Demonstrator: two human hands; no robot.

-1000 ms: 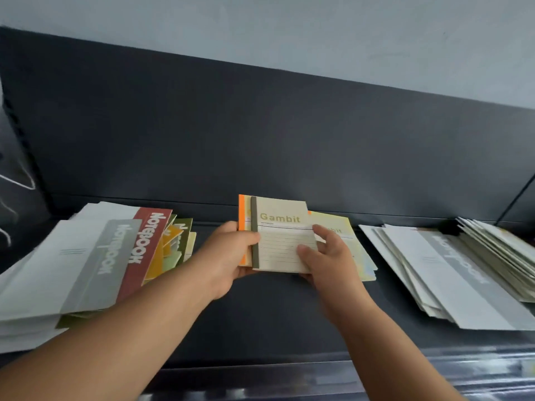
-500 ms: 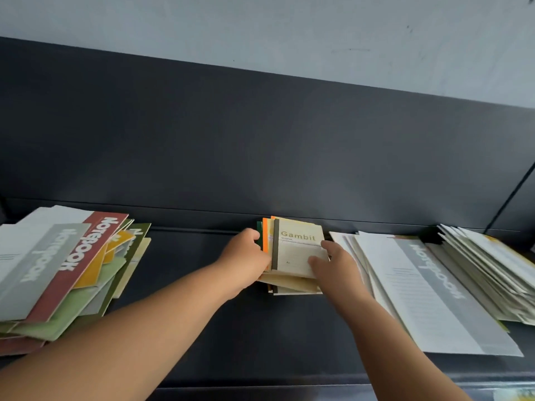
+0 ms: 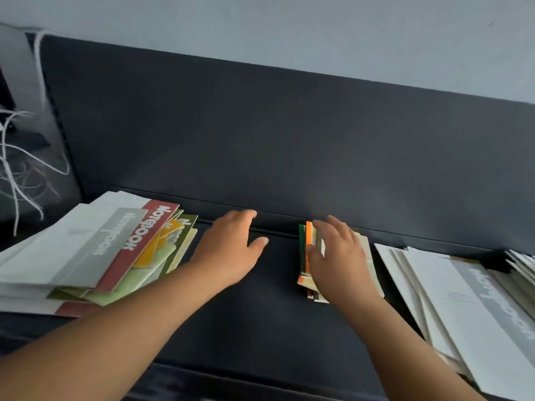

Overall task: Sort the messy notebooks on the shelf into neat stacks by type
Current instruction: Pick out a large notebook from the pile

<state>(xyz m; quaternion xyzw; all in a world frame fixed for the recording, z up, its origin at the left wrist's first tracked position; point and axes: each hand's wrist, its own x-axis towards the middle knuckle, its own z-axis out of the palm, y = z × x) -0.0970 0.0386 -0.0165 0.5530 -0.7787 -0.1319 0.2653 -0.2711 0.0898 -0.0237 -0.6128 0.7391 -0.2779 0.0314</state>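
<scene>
On the dark shelf (image 3: pixel 260 314), the right hand (image 3: pixel 338 261) presses flat on the small mixed-colour notebook stack (image 3: pixel 307 256) at centre-right, while the empty, open left hand (image 3: pixel 231 250) could nudge the leaning left-frame pile (image 3: pixel 86 250).

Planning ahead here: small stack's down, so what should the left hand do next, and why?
Probably reach the left hand, open and empty, to the mixed pile beside it and pull out one small notebook. The right hand rests on the small stack, while that pile mixes sizes.
</scene>
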